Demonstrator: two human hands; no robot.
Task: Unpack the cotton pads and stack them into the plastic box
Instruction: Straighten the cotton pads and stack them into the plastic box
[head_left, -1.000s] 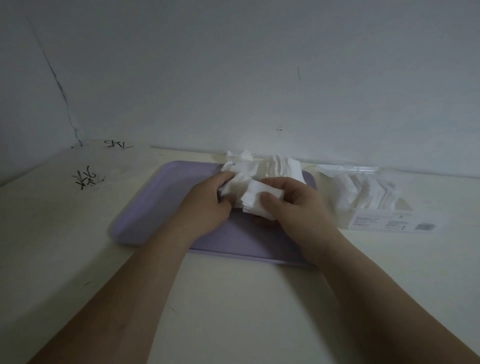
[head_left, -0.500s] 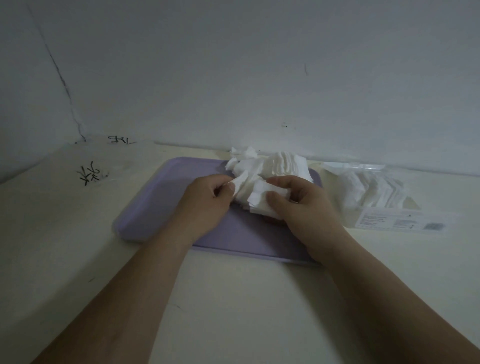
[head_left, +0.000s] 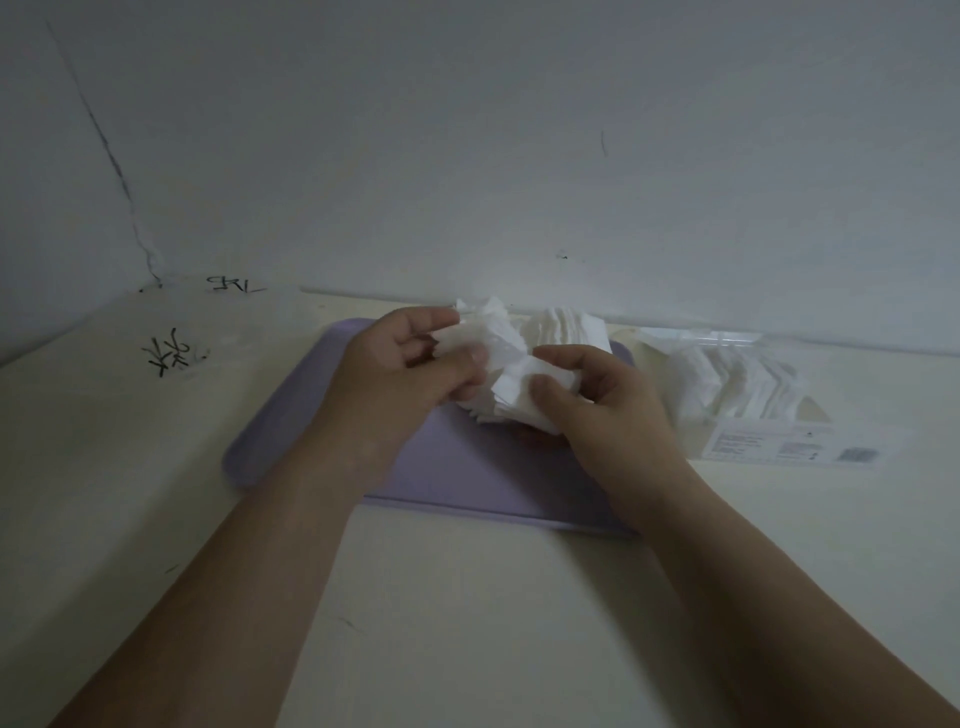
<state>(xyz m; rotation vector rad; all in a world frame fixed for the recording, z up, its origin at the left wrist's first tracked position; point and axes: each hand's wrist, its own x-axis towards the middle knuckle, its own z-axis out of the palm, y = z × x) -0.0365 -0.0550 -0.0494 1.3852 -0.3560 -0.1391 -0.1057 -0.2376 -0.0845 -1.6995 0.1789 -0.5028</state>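
Dim, flat, bluish light; soft shadows near the forearms; slight blur throughout; wide-angle bending at the edges.

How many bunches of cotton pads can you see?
3: one bunch gripped by the left hand and right hand, one pile behind on the purple tray, one stack in the clear plastic box at right. Hands may hide more.

The label (head_left: 779, 446) on the plastic box (head_left: 693, 426) bears print too small to read.
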